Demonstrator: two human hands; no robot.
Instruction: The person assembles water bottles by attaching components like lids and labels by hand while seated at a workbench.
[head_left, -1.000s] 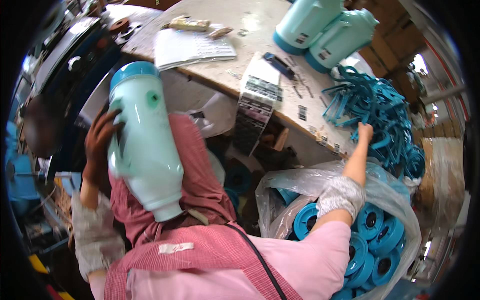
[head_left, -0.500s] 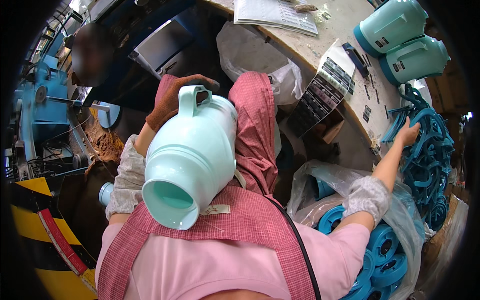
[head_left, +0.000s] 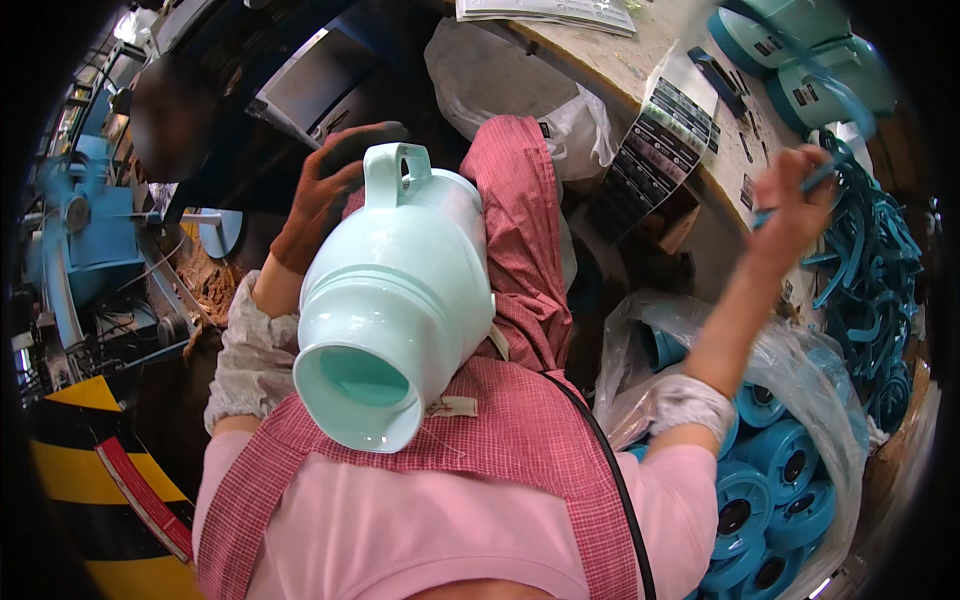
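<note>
The left hand [head_left: 330, 180], in a rust-brown glove [head_left: 303, 215], points forward with loosely stretched fingers, gripping nothing, beside the raised handle [head_left: 383, 178] of a glossy pale-mint plastic jug [head_left: 415, 270]; whether they touch I cannot tell. The jug lies on the lap [head_left: 515, 240], mouth toward the person. The bare right hand [head_left: 792, 205], blurred, is raised outward, clenched around a curved teal plastic strip [head_left: 821, 177].

You have three mint jugs [head_left: 430, 260] — two on the counter [head_left: 655, 45], one off it — and one label sheet [head_left: 662, 128] overhanging it.
</note>
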